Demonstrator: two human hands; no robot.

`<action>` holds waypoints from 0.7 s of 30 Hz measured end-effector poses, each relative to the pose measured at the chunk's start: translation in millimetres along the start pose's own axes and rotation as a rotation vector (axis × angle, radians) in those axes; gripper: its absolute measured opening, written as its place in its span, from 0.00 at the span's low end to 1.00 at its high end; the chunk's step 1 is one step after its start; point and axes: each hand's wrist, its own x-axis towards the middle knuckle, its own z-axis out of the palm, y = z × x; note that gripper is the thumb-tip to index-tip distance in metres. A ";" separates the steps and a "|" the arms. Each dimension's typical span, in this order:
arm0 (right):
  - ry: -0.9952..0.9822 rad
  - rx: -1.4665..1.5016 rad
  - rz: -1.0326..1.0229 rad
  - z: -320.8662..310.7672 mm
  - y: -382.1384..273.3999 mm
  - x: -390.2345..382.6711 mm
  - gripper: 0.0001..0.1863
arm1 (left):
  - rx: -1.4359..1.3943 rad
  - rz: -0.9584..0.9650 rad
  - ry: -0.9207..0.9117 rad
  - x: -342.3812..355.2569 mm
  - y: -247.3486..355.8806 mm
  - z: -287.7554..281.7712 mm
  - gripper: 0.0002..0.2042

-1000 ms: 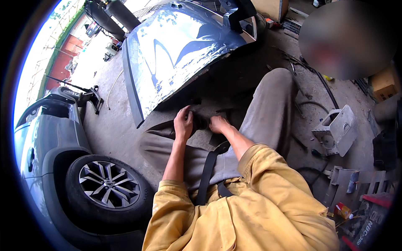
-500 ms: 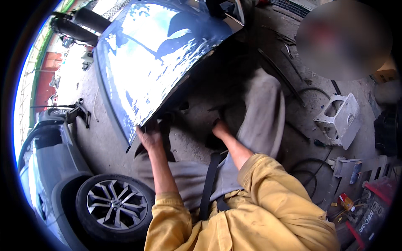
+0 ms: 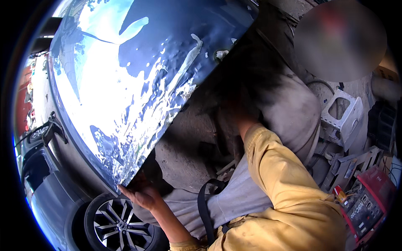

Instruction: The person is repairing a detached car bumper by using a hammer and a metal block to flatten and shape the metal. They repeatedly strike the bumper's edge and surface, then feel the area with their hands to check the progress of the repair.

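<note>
A large glossy dark blue car body panel (image 3: 163, 46), dented and rippled along its near edge, spans the upper left and leans over my lap. At its lowest corner my left hand (image 3: 144, 194) grips the edge, with the thumb side showing and the other fingers partly behind the rim. My right forearm reaches into the dark shadow behind the panel. There my right hand (image 3: 237, 108) is barely visible; its fingers, and anything in them, are lost in the dark. My legs in grey trousers (image 3: 238, 201) are spread on either side.
A car wheel (image 3: 121, 226) and a grey car (image 3: 58, 201) stand at lower left. On the right are a white step stool (image 3: 341, 113), a pale slatted crate (image 3: 345, 169) and a red-and-black machine (image 3: 366, 205). A blurred round patch covers the upper right.
The panel now fills more of the view, its corner lower and further left. My left hand has moved down with that corner. My right hand has gone forward into shadow.
</note>
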 end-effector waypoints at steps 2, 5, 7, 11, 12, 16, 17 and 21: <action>0.003 0.016 -0.014 -8.5 -0.1 9.9 0.15 | 0.012 -0.010 0.049 -1.3 0.3 0.9 0.16; -0.004 0.052 -0.041 -16.7 2.6 8.3 0.15 | 0.050 -0.011 -0.043 2.9 -1.3 -15.0 0.18; 0.000 0.104 -0.075 -14.9 2.3 -4.9 0.15 | 0.119 0.046 0.054 4.3 -5.2 -11.8 0.19; 0.003 0.228 -0.161 -10.1 -1.4 -51.7 0.14 | -0.080 -0.124 -0.114 18.1 -1.0 -26.9 0.22; 0.015 0.287 -0.200 -5.8 -5.9 -64.7 0.14 | -0.121 -0.163 -0.150 17.5 3.7 -28.6 0.22; 0.213 0.637 -0.462 -25.9 -39.0 -116.0 0.14 | -0.301 -0.300 -0.204 0.5 -3.8 1.7 0.28; 0.237 0.721 -0.517 -42.9 -51.3 -136.8 0.14 | -0.298 -0.271 -0.123 -0.5 -8.7 -3.3 0.29; -0.259 0.877 -0.573 -144.6 -76.9 -209.3 0.14 | 0.334 -0.127 -0.381 -53.6 -49.8 23.3 0.18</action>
